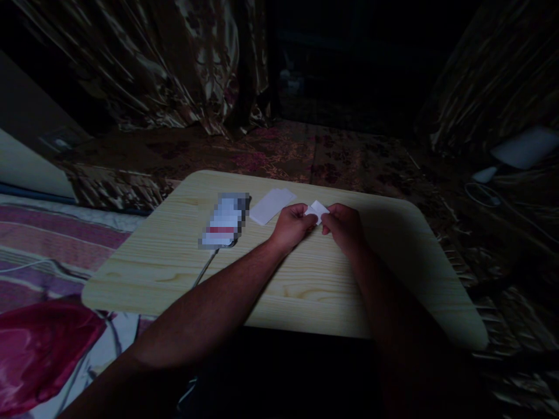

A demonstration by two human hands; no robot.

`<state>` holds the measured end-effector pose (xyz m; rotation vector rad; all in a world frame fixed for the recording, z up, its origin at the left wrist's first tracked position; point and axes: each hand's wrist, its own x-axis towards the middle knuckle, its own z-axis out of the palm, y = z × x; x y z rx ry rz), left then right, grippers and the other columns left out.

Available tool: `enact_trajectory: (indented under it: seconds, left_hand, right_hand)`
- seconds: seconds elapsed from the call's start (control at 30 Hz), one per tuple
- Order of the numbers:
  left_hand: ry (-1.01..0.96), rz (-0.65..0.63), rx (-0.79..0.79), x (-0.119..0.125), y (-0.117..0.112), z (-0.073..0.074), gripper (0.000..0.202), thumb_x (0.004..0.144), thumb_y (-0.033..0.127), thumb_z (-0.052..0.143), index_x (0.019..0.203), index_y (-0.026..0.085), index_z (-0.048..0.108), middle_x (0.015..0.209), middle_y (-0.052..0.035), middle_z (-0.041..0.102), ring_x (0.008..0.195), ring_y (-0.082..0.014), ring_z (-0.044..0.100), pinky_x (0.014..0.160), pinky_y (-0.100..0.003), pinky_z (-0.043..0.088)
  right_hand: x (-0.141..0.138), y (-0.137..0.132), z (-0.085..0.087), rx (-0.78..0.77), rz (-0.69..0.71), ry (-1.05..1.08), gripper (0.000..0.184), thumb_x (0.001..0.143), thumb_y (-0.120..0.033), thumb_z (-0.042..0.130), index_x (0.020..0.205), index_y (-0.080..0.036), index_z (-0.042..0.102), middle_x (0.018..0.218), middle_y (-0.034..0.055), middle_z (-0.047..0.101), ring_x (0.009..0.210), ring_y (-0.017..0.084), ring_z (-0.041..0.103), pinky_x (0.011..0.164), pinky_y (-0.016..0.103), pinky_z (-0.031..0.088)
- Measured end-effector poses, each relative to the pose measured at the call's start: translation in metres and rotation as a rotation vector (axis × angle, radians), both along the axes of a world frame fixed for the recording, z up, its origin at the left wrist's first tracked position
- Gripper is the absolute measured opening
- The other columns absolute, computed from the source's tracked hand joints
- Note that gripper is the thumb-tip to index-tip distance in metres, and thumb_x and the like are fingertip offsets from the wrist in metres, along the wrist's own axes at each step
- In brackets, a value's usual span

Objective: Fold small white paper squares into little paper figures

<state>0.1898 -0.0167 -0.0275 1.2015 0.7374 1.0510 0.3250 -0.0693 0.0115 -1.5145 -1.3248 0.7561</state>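
Over the light wooden table, a small piece of white paper is pinched between both hands and looks folded. My left hand has its thumb and fingers closed on the paper's left side. On the right side, my right hand grips it the same way, thumb on top. Just left of my hands lie several long white paper strips, loosely stacked. Further left is a blurred-out phone-like device with a cable running from its near end.
A patterned ledge and curtains stand behind the table. Striped bedding and a shiny red cloth are at the left. A pale object with a white cable lies at the right. The room is dim.
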Motion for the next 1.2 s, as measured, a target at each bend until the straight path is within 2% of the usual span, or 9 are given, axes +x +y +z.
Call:
enact_trajectory:
  seconds: [0.67, 1.2]
  left_hand:
    - [0.045, -0.036, 0.025, -0.001, -0.002, 0.003, 0.019, 0.066, 0.026, 0.073, 0.064, 0.014, 0.058, 0.056, 0.001, 0.058, 0.048, -0.0081, 0.047, 0.049, -0.023, 0.032]
    - [0.063, 0.018, 0.017, 0.0, 0.0, 0.002, 0.018, 0.065, 0.026, 0.072, 0.063, 0.016, 0.057, 0.055, 0.0022, 0.057, 0.047, -0.0083, 0.047, 0.048, -0.023, 0.032]
  right_hand:
    - [0.0, 0.002, 0.0, -0.004, -0.005, -0.007, 0.009, 0.07, -0.027, 0.057, 0.073, -0.018, 0.059, 0.051, -0.0028, 0.06, 0.049, 0.014, 0.057, 0.049, 0.024, 0.042]
    - [0.003, 0.006, -0.008, -0.015, -0.013, -0.03, 0.013, 0.068, -0.027, 0.056, 0.074, -0.018, 0.062, 0.051, -0.0018, 0.062, 0.049, 0.013, 0.057, 0.049, 0.022, 0.04]
